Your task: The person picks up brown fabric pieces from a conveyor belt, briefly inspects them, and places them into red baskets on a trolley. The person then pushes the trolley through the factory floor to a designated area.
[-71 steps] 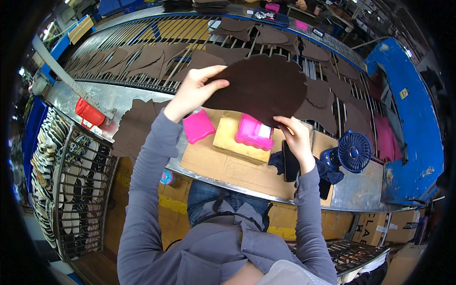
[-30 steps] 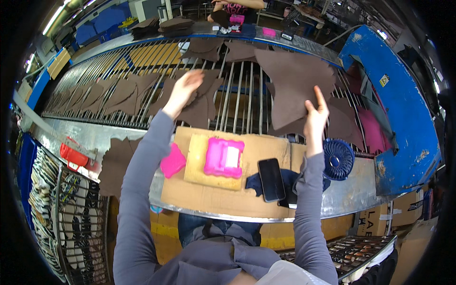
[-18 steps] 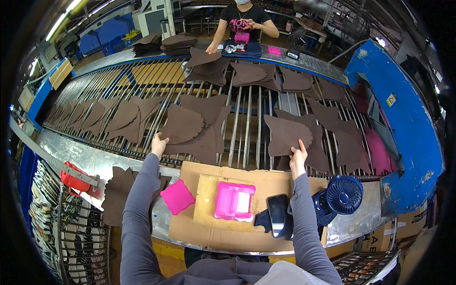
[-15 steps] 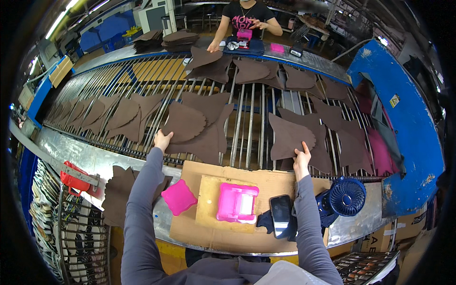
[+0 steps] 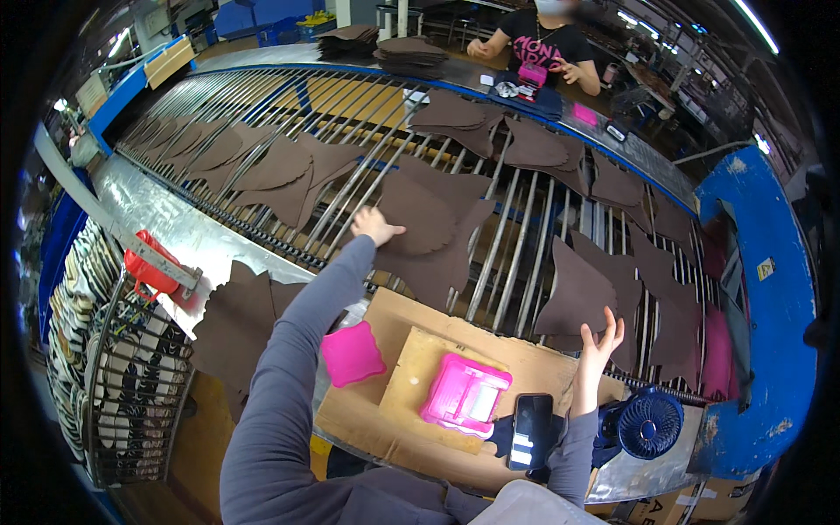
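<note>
Now the left hand [image 5: 374, 225] lies flat, fingers apart, on a brown leather piece [image 5: 418, 213] on the roller conveyor [image 5: 262, 105]. Off to the right, the right hand [image 5: 598, 337] has fingers spread, touching another brown piece [image 5: 573, 293] at the conveyor's near edge.

A pink plastic box [image 5: 465, 395] sits on a cardboard sheet [image 5: 395, 324], a pink cushion [image 5: 351, 353] just beside its left edge. A black phone [image 5: 531, 430] lies near a blue fan [image 5: 650, 424] (both bottom right). A wire rack [image 5: 122, 385] stands at left.
</note>
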Available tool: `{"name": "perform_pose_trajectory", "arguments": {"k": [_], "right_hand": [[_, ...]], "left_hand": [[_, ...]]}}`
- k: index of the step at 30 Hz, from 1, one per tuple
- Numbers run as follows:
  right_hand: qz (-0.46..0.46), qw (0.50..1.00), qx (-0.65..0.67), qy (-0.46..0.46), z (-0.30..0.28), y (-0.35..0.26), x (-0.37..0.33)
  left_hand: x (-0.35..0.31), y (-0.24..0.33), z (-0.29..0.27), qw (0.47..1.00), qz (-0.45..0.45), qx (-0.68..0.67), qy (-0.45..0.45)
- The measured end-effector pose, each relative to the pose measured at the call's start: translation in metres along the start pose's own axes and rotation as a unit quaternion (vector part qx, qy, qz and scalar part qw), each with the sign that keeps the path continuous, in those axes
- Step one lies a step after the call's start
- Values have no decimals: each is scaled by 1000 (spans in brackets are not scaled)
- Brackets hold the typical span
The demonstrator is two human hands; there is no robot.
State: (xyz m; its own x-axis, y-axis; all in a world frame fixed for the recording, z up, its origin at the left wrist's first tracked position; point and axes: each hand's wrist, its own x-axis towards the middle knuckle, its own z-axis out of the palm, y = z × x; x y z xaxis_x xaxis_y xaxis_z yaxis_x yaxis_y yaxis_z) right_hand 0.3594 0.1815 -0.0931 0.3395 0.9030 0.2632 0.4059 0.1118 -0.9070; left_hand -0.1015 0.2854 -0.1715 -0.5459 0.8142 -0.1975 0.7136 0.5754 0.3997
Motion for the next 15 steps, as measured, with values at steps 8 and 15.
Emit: {"name": "perform_pose_trajectory", "arguments": {"k": [8,15], "right_hand": [[-42,998,25,-35,-11,-36,-35],[-25,999,-25,4,-39,-41,-60]], "left_hand": [[-6,39,10,995,-45,-75,52],[1,48,2,996,25,-89,3]]}}
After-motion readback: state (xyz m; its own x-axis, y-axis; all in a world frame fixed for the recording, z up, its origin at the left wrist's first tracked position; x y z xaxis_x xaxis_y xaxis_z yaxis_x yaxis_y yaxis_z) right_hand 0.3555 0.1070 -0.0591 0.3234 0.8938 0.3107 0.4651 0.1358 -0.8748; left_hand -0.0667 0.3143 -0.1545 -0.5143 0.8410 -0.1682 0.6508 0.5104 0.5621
